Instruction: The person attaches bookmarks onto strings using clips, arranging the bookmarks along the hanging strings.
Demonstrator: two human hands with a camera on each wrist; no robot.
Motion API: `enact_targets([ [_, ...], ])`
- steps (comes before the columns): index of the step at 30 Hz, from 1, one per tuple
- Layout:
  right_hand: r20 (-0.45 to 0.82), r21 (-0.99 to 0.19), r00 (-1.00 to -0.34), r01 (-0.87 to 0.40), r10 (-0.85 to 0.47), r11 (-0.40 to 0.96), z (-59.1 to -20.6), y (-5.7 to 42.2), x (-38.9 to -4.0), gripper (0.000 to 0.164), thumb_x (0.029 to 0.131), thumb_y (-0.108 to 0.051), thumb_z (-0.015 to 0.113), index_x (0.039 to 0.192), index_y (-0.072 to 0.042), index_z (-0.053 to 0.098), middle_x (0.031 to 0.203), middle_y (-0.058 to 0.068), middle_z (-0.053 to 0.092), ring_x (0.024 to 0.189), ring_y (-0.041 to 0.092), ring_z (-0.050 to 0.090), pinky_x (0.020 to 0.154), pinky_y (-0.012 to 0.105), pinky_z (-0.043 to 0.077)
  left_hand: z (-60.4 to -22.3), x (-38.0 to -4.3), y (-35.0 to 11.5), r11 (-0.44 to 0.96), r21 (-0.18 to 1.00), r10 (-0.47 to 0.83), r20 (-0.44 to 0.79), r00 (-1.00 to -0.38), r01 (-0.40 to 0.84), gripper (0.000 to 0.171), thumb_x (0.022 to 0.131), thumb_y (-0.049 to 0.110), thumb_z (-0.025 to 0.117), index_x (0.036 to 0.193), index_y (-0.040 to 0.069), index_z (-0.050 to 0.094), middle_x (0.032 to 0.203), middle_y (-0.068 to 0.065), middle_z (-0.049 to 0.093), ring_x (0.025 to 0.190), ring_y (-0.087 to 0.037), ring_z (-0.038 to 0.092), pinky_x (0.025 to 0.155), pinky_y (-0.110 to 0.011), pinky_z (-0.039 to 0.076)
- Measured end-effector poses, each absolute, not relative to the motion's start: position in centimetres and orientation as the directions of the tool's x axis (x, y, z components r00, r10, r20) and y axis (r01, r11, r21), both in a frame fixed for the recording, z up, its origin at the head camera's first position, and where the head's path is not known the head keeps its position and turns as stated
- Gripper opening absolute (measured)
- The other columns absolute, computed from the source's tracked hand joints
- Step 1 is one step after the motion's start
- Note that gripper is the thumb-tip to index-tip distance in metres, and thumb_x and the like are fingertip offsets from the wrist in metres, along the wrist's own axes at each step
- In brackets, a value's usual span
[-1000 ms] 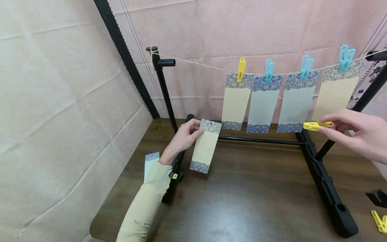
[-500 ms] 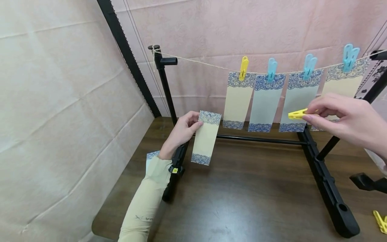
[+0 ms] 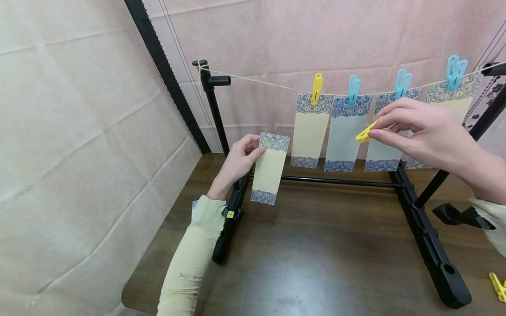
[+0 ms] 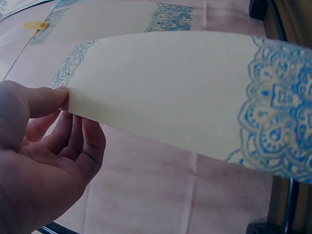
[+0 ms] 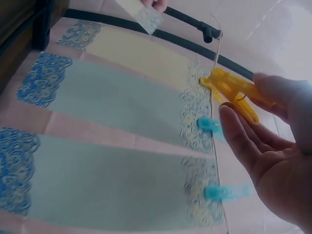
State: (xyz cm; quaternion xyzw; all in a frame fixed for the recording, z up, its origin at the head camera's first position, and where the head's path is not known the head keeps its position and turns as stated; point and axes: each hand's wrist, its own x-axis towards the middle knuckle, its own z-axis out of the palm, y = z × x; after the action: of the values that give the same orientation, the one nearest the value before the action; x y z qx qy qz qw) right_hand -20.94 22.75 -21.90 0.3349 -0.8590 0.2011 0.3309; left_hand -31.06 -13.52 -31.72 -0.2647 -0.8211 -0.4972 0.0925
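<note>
My left hand (image 3: 239,160) pinches the upper left edge of a cream paper card (image 3: 269,169) with blue lace-patterned ends. The card hangs nearly upright, left of the row and below the string (image 3: 253,80). In the left wrist view the thumb (image 4: 46,100) lies on the card's face. My right hand (image 3: 423,127) holds a yellow clothespin (image 3: 365,132) between thumb and fingers, in front of the hanging blue cards (image 3: 348,136). A cream card (image 3: 311,131) hangs at the row's left end from another yellow clothespin (image 3: 317,89). Part of the right-hand cards is hidden behind my right hand.
Light blue clothespins (image 3: 353,90) hold the other cards on the string. The string is tied to a black post (image 3: 213,101) of a stand on the brown table (image 3: 316,254). A loose yellow clothespin (image 3: 498,287) lies at the right edge. Another card (image 3: 194,205) shows behind my left sleeve.
My right hand has moved left and up with the yellow clothespin, which now tilts. My left hand has raised the cream card slightly.
</note>
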Motion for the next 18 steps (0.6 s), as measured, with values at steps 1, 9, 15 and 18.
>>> enact_targets([
  [1, 0.713, -0.112, -0.543, -0.713, -0.444, 0.692, -21.7, 22.5, -21.1, 0.019, 0.070, 0.000, 0.078, 0.084, -0.011, 0.071, 0.097, -0.001, 0.062, 0.082, -0.002, 0.047, 0.064, 0.005, 0.036, -31.5, -31.1, -13.4, 0.364, 0.767, 0.336, 0.421, -0.842, 0.529, 0.025, 0.092, 0.018, 0.058, 0.115, 0.007, 0.057, 0.092, -0.010, 0.065, 0.068, -0.018, 0.047, 0.058, -0.026, 0.036],
  [9, 0.766, -0.060, -0.466, -0.739, -0.443, 0.671, -20.2, 20.6, -21.7, 0.022, 0.065, 0.003, 0.080, 0.081, -0.008, 0.072, 0.096, 0.004, 0.063, 0.078, -0.002, 0.047, 0.061, 0.006, 0.034, -30.5, -31.5, -12.8, 0.316, 0.776, 0.310, 0.459, -0.832, 0.546, 0.021, 0.092, 0.022, 0.058, 0.110, 0.011, 0.058, 0.090, -0.003, 0.065, 0.070, -0.017, 0.049, 0.059, -0.026, 0.038],
  [15, 0.772, -0.061, -0.438, -0.774, -0.462, 0.631, -19.5, 19.2, -22.0, 0.021, 0.065, 0.003, 0.081, 0.079, -0.009, 0.072, 0.098, 0.004, 0.062, 0.082, 0.000, 0.047, 0.063, 0.005, 0.036, -29.2, -30.6, -12.4, 0.268, 0.803, 0.307, 0.453, -0.837, 0.533, 0.021, 0.092, 0.014, 0.057, 0.111, 0.005, 0.058, 0.089, -0.008, 0.063, 0.068, -0.016, 0.047, 0.059, -0.024, 0.037],
  [18, 0.773, -0.052, -0.426, -0.780, -0.470, 0.623, -19.2, 18.6, -22.3, 0.019, 0.066, 0.000, 0.080, 0.080, -0.009, 0.072, 0.099, 0.005, 0.062, 0.081, 0.003, 0.048, 0.062, 0.007, 0.036, -28.4, -29.7, -12.2, 0.248, 0.812, 0.300, 0.454, -0.839, 0.528, 0.022, 0.092, 0.010, 0.057, 0.112, 0.001, 0.057, 0.092, -0.013, 0.063, 0.069, -0.020, 0.049, 0.059, -0.024, 0.039],
])
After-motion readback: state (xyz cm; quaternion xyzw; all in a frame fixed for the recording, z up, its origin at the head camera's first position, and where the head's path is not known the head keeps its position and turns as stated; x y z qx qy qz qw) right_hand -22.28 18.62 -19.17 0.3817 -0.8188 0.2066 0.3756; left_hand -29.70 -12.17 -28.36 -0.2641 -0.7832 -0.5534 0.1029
